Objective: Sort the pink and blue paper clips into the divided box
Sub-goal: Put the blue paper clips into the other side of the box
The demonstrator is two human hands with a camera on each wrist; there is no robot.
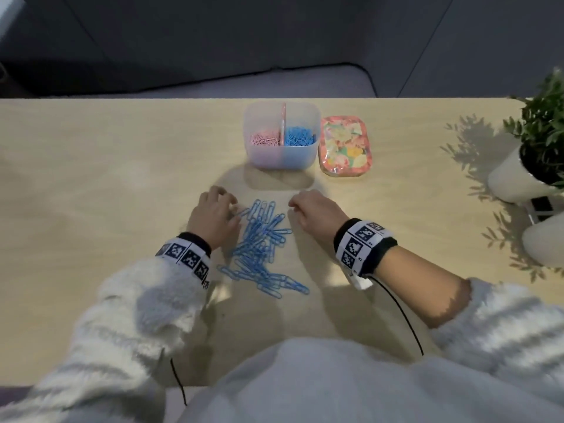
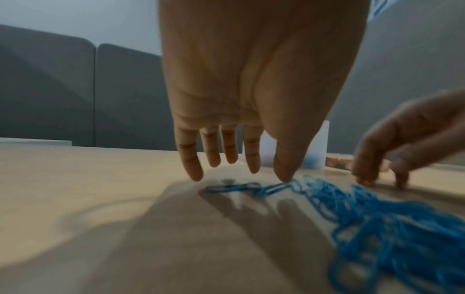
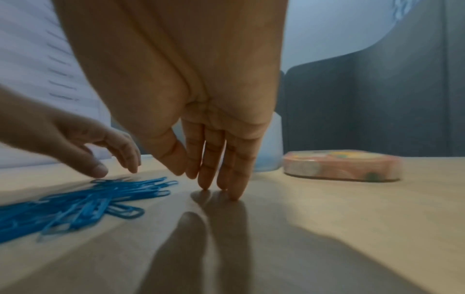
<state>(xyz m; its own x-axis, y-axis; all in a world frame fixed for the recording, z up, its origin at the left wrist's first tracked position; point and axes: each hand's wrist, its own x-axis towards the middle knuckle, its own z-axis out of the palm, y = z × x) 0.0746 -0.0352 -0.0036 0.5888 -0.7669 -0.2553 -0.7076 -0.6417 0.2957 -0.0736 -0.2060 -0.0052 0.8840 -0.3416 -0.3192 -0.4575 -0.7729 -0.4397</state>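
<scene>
Clips first: a loose heap of blue paper clips [image 1: 262, 248] lay on the table [image 1: 106, 166], at 6 o'clock from the divided box [image 1: 282, 160]. The box already held pink clips [image 1: 265, 138] in its 9 o'clock compartment and blue clips [image 1: 299, 137] in the 3 o'clock one. No pink clips showed on the table.

Step in hand, as judged: gathering the remaining blue heap. The next move would call for sweeping or pinching up a bunch and carrying it to the 3 o'clock compartment without spilling over the divider.

Left hand [image 1: 213, 216] sat at 9 o'clock of the heap, fingers spread and relaxed, thumb tip [image 2: 285, 175] touching an outlying clip; it held nothing. Right hand [image 1: 317, 212] sat at 3 o'clock of the heap's far end, fingers straight and close together, fingertips [image 3: 235, 194] on bare table just beside the clips; also held nothing.

Flowered lid [image 1: 345, 146] lay just beside the box at 3 o'clock. Potted plant [image 1: 537, 141] stood well apart, farther toward 3 o'clock.
</scene>
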